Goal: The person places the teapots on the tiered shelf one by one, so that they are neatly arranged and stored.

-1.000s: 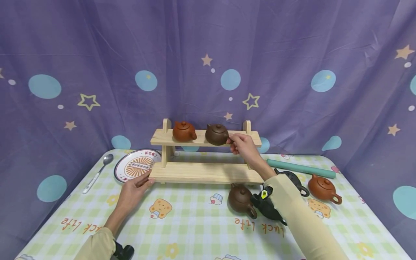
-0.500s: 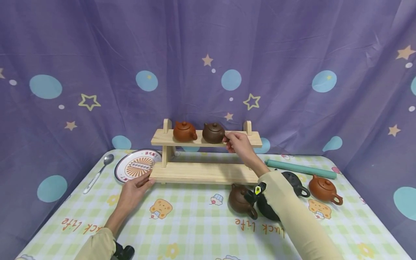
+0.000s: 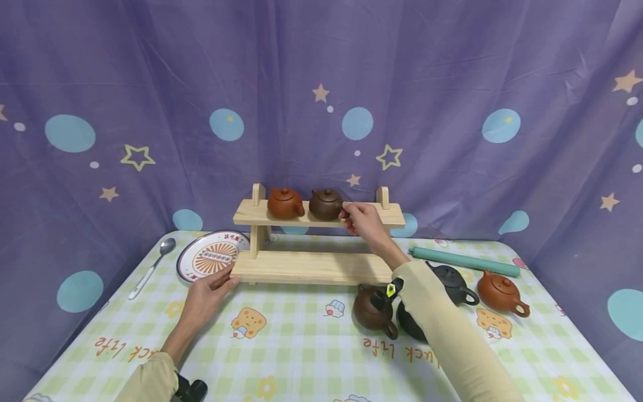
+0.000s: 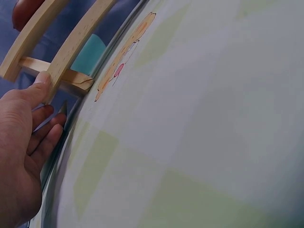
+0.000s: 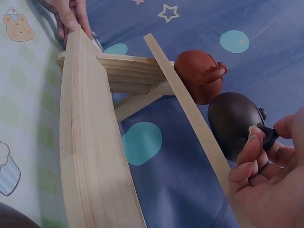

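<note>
A two-tier wooden display shelf [image 3: 311, 267] stands at the middle of the table. My left hand [image 3: 208, 296] holds the left end of its lower board, thumb on the end and fingers beyond it in the left wrist view. My right hand [image 3: 365, 223] pinches the handle of a dark brown teapot [image 3: 325, 205] at the upper board. Both thumb and fingers show round that handle [image 5: 269, 137] in the right wrist view. To the left of this pot, a reddish-brown teapot [image 3: 284, 204] sits on the same board, a small gap between them.
Before the shelf stand another brown teapot [image 3: 370, 310] and a black one [image 3: 411, 322], partly behind the right sleeve. Farther right are a black teapot [image 3: 454, 283], an orange-brown teapot [image 3: 501, 291] and a green rod [image 3: 464, 261]. At left lie a plate [image 3: 193, 273] and a spoon [image 3: 153, 269].
My right hand has moved left along the upper board with the dark brown teapot, bringing it closer to the reddish-brown one. The left hand has stayed on the shelf's end.
</note>
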`<action>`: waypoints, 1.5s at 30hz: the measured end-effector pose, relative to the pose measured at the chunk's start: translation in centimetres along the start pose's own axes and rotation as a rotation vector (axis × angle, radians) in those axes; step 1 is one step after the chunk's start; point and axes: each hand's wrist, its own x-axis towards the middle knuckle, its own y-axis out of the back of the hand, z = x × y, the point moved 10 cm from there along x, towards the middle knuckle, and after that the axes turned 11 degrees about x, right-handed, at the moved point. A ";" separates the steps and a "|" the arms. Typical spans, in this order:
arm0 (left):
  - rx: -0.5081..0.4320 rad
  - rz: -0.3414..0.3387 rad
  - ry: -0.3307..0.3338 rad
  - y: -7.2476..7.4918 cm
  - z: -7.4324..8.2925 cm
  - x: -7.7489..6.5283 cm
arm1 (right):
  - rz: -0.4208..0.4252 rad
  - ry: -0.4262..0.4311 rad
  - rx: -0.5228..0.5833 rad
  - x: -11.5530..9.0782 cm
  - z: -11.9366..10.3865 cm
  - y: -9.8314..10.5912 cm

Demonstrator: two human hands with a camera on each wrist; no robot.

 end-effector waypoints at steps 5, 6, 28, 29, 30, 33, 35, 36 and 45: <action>0.006 -0.001 0.003 0.0 -0.1 0.0 | 0.018 -0.008 -0.001 0.2 0.4 -0.1; 0.007 0.000 0.002 0.0 0.0 -0.1 | 0.021 -0.010 -0.004 0.2 0.4 0.0; 0.000 -0.003 0.001 -0.1 0.0 0.0 | 0.022 0.009 -0.043 0.1 0.4 -0.2; 0.000 -0.002 0.003 -0.1 0.0 0.0 | 0.019 0.010 -0.045 0.0 0.4 -0.2; 0.000 -0.003 0.003 -0.1 0.0 0.0 | 0.016 0.010 -0.046 0.0 0.4 -0.2; 0.002 0.002 0.005 -0.1 0.0 0.0 | 0.009 0.018 -0.049 0.0 0.4 -0.2; 0.007 0.005 0.005 0.0 0.0 0.0 | 0.004 0.024 -0.052 0.0 0.3 -0.3; 0.009 0.007 0.005 0.0 0.0 0.0 | 0.002 0.027 -0.054 0.0 0.2 -0.3; 0.023 -0.001 0.012 0.1 0.2 -0.2 | 0.005 0.036 -0.054 0.1 0.1 -0.4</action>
